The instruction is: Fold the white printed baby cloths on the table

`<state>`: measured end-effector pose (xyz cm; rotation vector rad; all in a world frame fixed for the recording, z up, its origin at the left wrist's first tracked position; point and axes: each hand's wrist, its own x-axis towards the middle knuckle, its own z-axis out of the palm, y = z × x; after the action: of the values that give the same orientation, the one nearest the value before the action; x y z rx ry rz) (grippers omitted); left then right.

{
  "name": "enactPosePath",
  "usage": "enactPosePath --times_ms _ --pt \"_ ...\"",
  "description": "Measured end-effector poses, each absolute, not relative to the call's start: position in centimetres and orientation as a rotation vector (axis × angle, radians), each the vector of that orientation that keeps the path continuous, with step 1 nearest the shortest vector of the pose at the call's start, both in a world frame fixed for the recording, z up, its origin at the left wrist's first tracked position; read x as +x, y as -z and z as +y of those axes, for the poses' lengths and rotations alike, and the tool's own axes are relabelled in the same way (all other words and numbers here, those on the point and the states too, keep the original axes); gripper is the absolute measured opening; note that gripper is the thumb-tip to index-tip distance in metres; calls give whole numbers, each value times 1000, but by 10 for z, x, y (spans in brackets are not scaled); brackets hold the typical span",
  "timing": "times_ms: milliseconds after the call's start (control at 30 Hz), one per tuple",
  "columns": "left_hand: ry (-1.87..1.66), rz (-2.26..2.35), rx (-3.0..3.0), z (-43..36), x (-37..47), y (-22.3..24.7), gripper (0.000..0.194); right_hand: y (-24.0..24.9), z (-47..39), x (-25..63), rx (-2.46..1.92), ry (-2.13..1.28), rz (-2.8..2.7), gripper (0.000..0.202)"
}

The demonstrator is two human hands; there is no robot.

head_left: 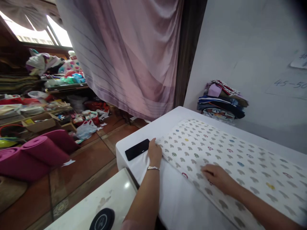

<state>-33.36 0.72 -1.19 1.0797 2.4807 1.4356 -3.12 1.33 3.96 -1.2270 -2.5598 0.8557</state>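
Observation:
A white cloth (225, 153) printed with grey mushroom-like shapes and small coloured motifs lies spread on the white-covered table (141, 132). At its left corner my left hand (154, 151), with a silver bracelet on the wrist, has its fingers closed on the cloth's edge. Just left of that hand lies a black phone (137, 149), its screen dark. My right hand (217, 177) rests on the cloth near its front edge, fingers curled in a pinch on the fabric. Its fingertips are partly hidden.
A stack of folded clothes (222, 100) sits at the table's far side by the wall. A pale glossy surface (112, 191) with a round black object (102, 219) is at the front left. A pink curtain (144, 57) hangs behind; rolled magenta mats (45, 151) lie on the tiled floor.

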Motion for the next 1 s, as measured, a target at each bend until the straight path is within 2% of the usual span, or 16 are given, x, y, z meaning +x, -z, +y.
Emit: enactPosePath --times_ms 167,467,667,833,1000 --pt "-1402 2489 1121 6 -329 12 46 -34 101 -92 -1328 -834 -2360 28" --pt "-1277 2523 1086 3 -326 5 47 -25 220 -195 -1385 -348 -2550 33" --pt "-1134 2541 1153 6 -326 8 49 -12 249 -226 -1250 -243 -2798 31" --pt "-1048 2564 1179 6 -325 10 46 -9 254 -228 -1112 -166 -2953 23" --pt "-1042 2603 1142 5 -324 9 46 -12 248 -223 -1060 -121 -2968 23"
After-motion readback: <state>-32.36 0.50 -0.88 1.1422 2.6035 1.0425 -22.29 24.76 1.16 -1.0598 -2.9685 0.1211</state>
